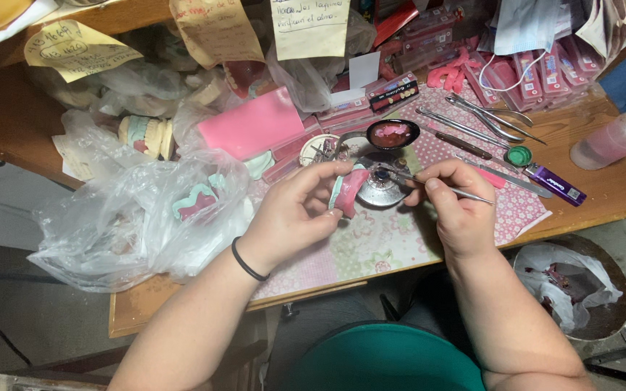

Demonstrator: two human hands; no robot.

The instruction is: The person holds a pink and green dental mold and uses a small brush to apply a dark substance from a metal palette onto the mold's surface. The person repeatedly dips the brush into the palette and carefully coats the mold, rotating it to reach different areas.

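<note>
Left hand (295,210) pinches a pink wax denture (347,192), right hand (454,199) pinches a metal tool (436,186), below yellow paper notes (74,49).

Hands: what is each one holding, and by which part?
Left hand grips the pink wax denture model by its edges. Right hand pinches a thin metal tool mid-shaft, pen-style.

arms: bare, no sleeves | left wrist: thin black band (246,265) | lap: teal garment (393,358)
</note>
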